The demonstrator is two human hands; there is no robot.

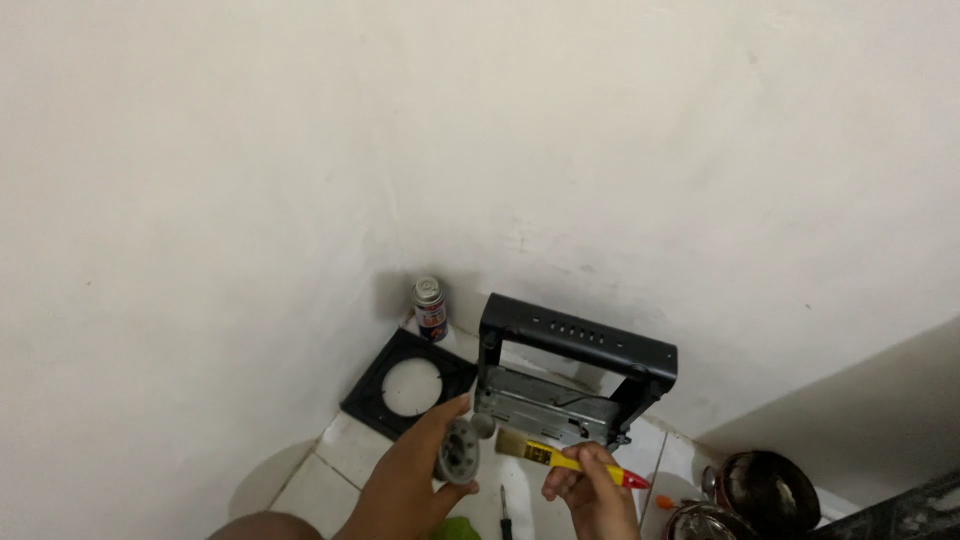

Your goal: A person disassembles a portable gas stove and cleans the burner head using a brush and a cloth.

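— Nearest? 
— Two hands noted. Left hand (415, 478): one grey round part (460, 452) is pinched between thumb and fingers (440, 415), held on edge. Right hand (590, 490): fingers closed around one yellow-handled brush (560, 458), bristles pointed at the part, just beside it.
— Farther? 
— One screwdriver (504, 512), one black-framed device (570, 385), one black square plate (408, 385), one spray can (431, 308) recorded.

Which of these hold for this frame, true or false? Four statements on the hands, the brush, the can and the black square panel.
1. The left hand holds a grey round part. True.
2. The right hand holds a blue brush. False: the brush has a yellow handle with a red tip.
3. A spray can stands in the wall corner. True.
4. The black square panel leans upright against the wall. False: it lies flat on the floor.
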